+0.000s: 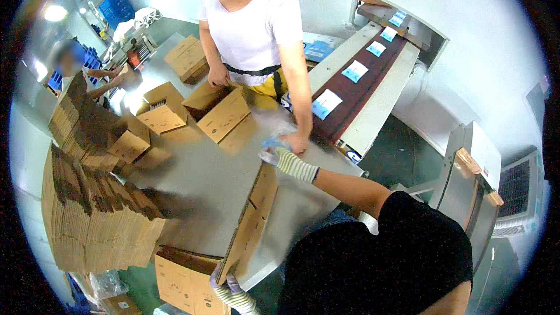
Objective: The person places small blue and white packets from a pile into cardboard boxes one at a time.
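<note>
L hand [238, 297], in striped knit glove, is closed around the lower end of a flat carton [254, 219], long, narrow, of stiff brown board, slanting over the smooth grey table [198, 169]. R hand [291, 164], same knit, is at its upper end, near a co-worker's bare hand [296, 142] & a crinkly blue-white plastic packet [278, 139]; if it grips, I can't tell. Beyond: open corrugated box [224, 116], dark-red belt [366, 88] w/ soft pouches.
</note>
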The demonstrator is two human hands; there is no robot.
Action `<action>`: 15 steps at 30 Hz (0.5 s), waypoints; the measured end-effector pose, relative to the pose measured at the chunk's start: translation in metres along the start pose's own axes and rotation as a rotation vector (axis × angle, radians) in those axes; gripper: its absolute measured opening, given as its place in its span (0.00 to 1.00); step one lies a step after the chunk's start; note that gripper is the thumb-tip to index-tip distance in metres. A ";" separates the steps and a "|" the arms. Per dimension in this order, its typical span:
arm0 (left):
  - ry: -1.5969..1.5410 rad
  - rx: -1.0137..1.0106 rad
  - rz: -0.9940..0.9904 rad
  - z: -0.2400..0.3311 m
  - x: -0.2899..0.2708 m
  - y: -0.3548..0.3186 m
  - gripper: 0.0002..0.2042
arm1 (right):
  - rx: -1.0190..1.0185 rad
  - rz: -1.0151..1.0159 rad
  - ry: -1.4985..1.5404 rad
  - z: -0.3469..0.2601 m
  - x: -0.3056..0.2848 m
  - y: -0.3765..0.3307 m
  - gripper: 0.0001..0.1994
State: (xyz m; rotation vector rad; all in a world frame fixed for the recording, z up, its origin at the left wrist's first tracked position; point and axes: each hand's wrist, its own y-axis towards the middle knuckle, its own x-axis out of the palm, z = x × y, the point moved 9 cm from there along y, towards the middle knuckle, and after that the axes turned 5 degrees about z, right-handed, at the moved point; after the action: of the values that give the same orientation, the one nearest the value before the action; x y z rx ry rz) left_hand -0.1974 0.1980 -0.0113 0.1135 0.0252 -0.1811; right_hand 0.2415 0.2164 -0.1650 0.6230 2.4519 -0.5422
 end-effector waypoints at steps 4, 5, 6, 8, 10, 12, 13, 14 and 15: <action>-0.084 -0.068 0.149 -0.034 -0.009 0.005 0.10 | -0.176 0.139 0.599 -0.031 -0.010 -0.071 0.21; -0.149 -0.176 0.219 -0.037 -0.009 0.002 0.07 | -0.176 0.171 0.485 -0.040 -0.019 -0.082 0.23; -0.151 -0.172 0.216 -0.039 -0.007 0.002 0.07 | -0.179 0.176 0.486 -0.050 -0.028 -0.090 0.23; -0.156 -0.204 0.293 -0.046 -0.014 0.008 0.06 | -0.104 0.040 0.271 -0.062 -0.030 -0.096 0.29; -0.113 -0.159 0.363 -0.026 -0.010 0.007 0.10 | -0.172 0.075 0.343 -0.078 -0.047 -0.107 0.34; 0.108 -0.171 0.486 0.028 0.004 -0.003 0.11 | -0.137 -0.070 0.378 -0.094 -0.053 -0.116 0.33; 0.053 -0.184 0.504 0.024 0.004 -0.005 0.10 | -0.196 -0.058 0.377 -0.097 -0.056 -0.117 0.33; 0.053 -0.184 0.505 0.022 0.006 -0.008 0.10 | -0.196 -0.058 0.377 -0.096 -0.059 -0.119 0.33; 0.117 -0.176 0.458 0.022 0.012 -0.010 0.10 | -0.196 -0.166 0.292 -0.095 -0.052 -0.123 0.33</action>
State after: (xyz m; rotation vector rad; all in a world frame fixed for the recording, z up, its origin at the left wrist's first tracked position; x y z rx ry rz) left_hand -0.1872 0.1836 0.0094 -0.0472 0.1297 0.2853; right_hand 0.1758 0.1474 -0.0318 0.4457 2.8076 -0.2824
